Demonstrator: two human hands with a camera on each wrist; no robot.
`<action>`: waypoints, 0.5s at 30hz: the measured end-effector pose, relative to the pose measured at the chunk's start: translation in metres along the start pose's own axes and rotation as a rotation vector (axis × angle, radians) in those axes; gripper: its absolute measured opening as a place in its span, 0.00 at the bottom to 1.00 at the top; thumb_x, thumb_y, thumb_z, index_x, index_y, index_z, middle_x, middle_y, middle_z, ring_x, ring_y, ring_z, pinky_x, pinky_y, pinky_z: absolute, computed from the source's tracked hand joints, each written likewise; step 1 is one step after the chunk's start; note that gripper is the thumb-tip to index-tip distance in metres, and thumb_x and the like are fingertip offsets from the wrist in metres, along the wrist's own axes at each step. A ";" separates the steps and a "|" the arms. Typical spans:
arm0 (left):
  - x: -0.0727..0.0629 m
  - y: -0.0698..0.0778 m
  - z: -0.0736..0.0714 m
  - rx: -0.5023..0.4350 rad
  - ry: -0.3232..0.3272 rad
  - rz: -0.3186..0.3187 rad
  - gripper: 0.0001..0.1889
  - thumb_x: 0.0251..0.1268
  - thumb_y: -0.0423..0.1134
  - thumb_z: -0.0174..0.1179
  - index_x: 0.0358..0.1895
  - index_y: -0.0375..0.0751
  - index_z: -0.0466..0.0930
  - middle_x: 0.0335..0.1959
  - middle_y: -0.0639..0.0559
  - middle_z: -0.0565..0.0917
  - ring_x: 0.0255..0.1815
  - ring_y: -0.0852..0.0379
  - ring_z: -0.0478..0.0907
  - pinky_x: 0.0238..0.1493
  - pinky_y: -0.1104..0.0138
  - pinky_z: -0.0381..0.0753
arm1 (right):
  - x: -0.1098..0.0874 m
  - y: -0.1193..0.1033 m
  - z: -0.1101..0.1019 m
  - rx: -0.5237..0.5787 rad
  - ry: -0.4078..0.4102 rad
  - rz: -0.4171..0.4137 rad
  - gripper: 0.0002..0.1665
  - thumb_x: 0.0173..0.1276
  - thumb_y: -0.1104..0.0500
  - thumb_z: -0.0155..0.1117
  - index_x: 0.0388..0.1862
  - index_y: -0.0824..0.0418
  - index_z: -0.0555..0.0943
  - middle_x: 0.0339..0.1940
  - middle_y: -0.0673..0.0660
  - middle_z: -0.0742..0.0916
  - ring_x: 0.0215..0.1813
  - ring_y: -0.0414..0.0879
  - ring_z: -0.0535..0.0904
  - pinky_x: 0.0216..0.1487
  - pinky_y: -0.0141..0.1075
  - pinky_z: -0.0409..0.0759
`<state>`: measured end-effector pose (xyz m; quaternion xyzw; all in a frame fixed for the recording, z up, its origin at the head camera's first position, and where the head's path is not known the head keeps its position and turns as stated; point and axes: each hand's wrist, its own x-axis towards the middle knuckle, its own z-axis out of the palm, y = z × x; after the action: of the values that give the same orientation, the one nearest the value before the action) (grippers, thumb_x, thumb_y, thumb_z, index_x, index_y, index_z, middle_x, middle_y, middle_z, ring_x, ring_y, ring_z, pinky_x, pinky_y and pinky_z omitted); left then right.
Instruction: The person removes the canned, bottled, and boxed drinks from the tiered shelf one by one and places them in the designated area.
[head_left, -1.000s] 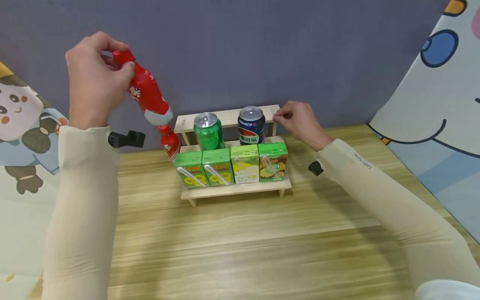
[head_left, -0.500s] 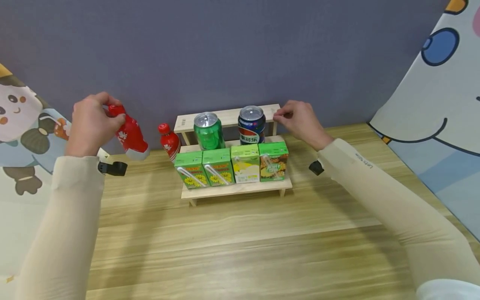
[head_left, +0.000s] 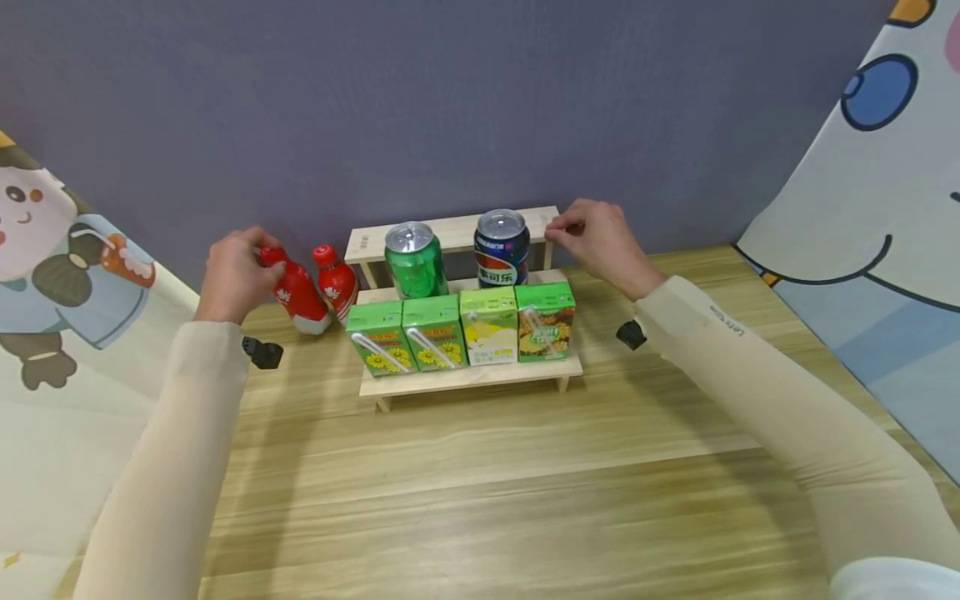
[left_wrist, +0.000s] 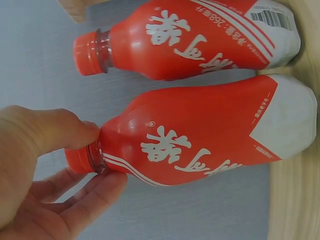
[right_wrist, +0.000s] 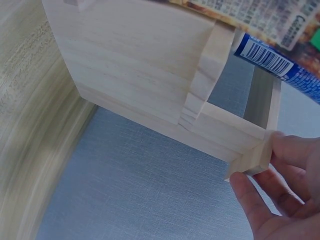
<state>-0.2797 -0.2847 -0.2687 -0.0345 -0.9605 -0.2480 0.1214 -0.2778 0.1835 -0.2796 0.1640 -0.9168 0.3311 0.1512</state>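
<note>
You are holding a red drink bottle (head_left: 302,298) by its neck with your left hand (head_left: 236,273), left of the middle of the head view. The bottle is slanting there, its red cap (left_wrist: 81,161) pointing to the upper left and its white bottom (left_wrist: 290,117) to the lower right. It is showing big white writing. Another red bottle (head_left: 339,285) is standing just beside it. Your right hand (head_left: 602,240), right of the middle, is pinching a corner of the wooden rack (head_left: 468,381).

The bottles (left_wrist: 200,127) are red and white, one can (head_left: 417,271) green, the table (head_left: 480,483) streaked tan.
</note>
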 end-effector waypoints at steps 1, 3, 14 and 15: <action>0.000 -0.001 0.001 -0.010 -0.014 -0.007 0.15 0.62 0.30 0.58 0.51 0.31 0.75 0.48 0.34 0.72 0.37 0.41 0.74 0.24 0.66 0.77 | 0.000 0.000 0.000 0.000 -0.001 0.003 0.11 0.65 0.58 0.65 0.41 0.63 0.85 0.36 0.53 0.82 0.37 0.45 0.77 0.39 0.37 0.77; 0.000 -0.002 0.004 -0.023 -0.028 -0.013 0.15 0.62 0.30 0.58 0.52 0.31 0.74 0.47 0.34 0.71 0.35 0.42 0.75 0.23 0.66 0.77 | 0.000 -0.001 0.000 0.000 -0.002 0.005 0.11 0.65 0.58 0.65 0.41 0.63 0.85 0.36 0.53 0.82 0.37 0.45 0.77 0.39 0.37 0.77; 0.001 -0.006 0.013 -0.027 -0.051 0.026 0.14 0.61 0.29 0.58 0.50 0.32 0.75 0.48 0.36 0.71 0.35 0.42 0.74 0.24 0.65 0.78 | -0.001 -0.001 0.000 0.014 0.006 -0.015 0.10 0.64 0.59 0.66 0.40 0.64 0.86 0.35 0.54 0.82 0.36 0.45 0.77 0.39 0.37 0.77; 0.001 -0.006 0.013 -0.027 -0.053 0.030 0.14 0.61 0.29 0.58 0.50 0.32 0.75 0.48 0.36 0.71 0.35 0.42 0.74 0.24 0.65 0.78 | -0.001 -0.001 0.000 0.015 0.007 -0.014 0.10 0.64 0.59 0.66 0.40 0.64 0.86 0.35 0.54 0.82 0.36 0.45 0.77 0.39 0.37 0.77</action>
<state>-0.2841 -0.2836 -0.2819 -0.0569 -0.9593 -0.2582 0.0991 -0.2761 0.1830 -0.2798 0.1704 -0.9125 0.3377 0.1557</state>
